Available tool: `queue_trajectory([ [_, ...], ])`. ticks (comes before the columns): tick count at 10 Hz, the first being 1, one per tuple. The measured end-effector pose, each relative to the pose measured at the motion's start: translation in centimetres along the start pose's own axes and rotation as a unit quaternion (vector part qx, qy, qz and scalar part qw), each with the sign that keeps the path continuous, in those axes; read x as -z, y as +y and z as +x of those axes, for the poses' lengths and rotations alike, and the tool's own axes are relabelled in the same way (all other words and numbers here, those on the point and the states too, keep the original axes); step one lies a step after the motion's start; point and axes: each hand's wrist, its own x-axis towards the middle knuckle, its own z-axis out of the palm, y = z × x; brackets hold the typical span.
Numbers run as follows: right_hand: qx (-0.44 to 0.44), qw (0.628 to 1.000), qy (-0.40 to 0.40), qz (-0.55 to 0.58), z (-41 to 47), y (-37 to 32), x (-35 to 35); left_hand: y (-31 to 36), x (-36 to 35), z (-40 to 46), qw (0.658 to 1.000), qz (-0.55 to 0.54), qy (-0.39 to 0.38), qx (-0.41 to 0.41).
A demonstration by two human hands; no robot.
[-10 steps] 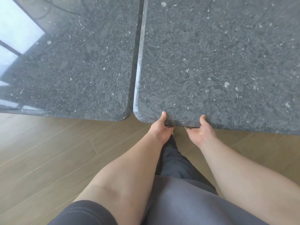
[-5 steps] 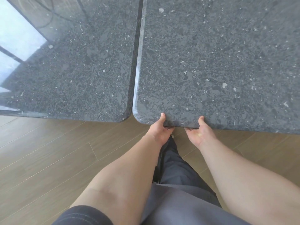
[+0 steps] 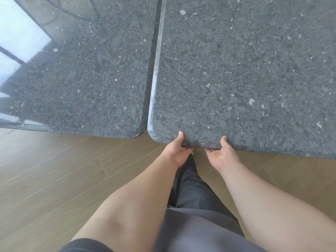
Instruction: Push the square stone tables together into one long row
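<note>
**Gripping a stone table by its front edge, gap nearly shut**

Both hands are on the near edge of the right-hand table (image 3: 245, 79). The left hand (image 3: 177, 151) has its thumb up on the polished top and its fingers curled under the lip, right by the rounded corner. The right hand (image 3: 221, 155) sits just beside it doing the same thing: thumb on top, fingers tucked underneath, palm facing up. So both are clamped around the slab edge, not flat-pushing.

The left-hand table (image 3: 81, 70) sits alongside, with only a thin dark seam between the two tops. Their front edges don't look quite flush to me; the right one seems to sit a bit nearer the person.

Handling-wise, I'd guess this thing is seriously heavy and totally rigid, so it'll slide or scoot rather than lift. The top is glossy (you can see window reflections), so thumbs alone would slip; hooking under the lip is the sensible hold. Stone corners chip, so I'd ease them together rather than bang them. Also the wood floor (image 3: 45, 179) could scuff if the legs drag.
</note>
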Motion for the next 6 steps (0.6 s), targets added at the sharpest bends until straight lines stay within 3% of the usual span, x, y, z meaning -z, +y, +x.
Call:
queue_trajectory([
  [3, 0.001, 0.999, -0.023, -0.027, -0.3, 0.4, 0.0, -0.2, 0.0, 0.5, 1.0, 0.009, 0.005, -0.001],
  [5, -0.029, 0.992, -0.01, -0.123, -2.1, -1.3, 0.7, -0.5, 1.5, -1.9, 0.984, 0.176, 0.013, -0.033],
  [6, -0.051, 0.98, -0.013, -0.194, -4.2, -1.4, 1.5, -1.2, 3.0, -3.5, 0.99, 0.128, 0.016, -0.055],
])
